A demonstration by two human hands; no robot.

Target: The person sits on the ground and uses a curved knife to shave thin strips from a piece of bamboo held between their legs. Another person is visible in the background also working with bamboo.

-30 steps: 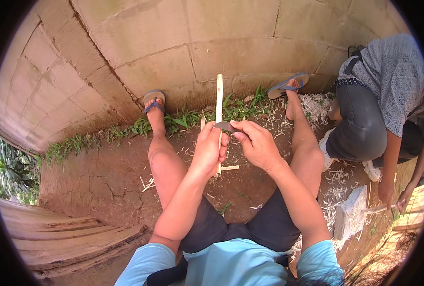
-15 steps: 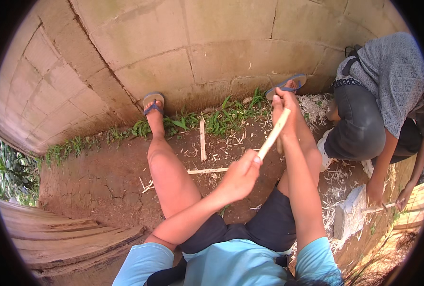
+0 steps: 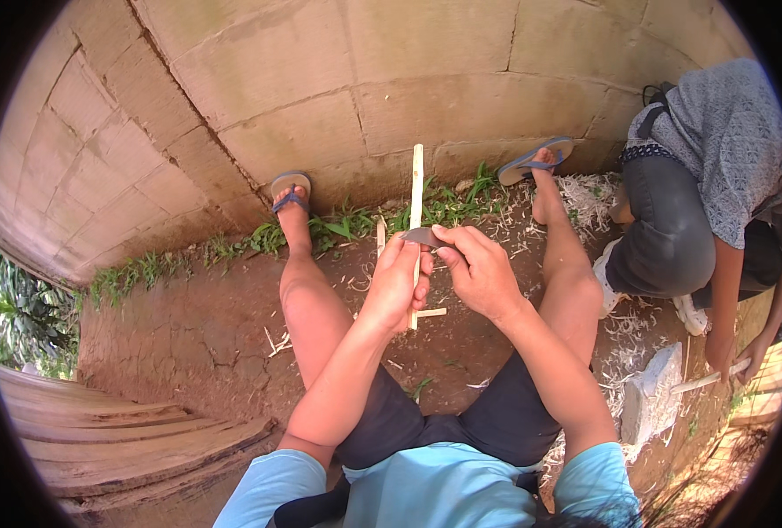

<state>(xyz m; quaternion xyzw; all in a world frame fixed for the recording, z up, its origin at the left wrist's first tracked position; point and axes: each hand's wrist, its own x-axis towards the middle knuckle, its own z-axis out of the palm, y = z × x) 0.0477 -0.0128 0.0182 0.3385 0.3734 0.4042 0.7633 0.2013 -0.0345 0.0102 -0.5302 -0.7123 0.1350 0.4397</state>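
My left hand (image 3: pixel 395 283) is closed around a pale, narrow strip of wood (image 3: pixel 417 180), which stands nearly upright between my knees. The strip's longer part sticks out above the fist and a short end shows below it. In my right hand (image 3: pixel 483 271) is a knife; its dark blade (image 3: pixel 423 237) lies across the strip just over my left thumb. The knife's handle is mostly hidden in the fingers. Behind my left hand, another wood strip (image 3: pixel 380 236) lies on the soil, and part of one more (image 3: pixel 431 312) shows below my hands.
A block wall (image 3: pixel 444 106) rises ahead, with grass (image 3: pixel 343 222) along its foot. At right a person (image 3: pixel 672 220) crouches, holding a thin stick (image 3: pixel 712 380) by a pale stone block (image 3: pixel 651 396). Wood shavings (image 3: pixel 584 204) litter the ground. Wooden boards (image 3: pixel 118 431) lie at lower left.
The strip has swung from a slant to nearly upright. My right hand has come down and left, bringing the knife blade against the strip by my left thumb.
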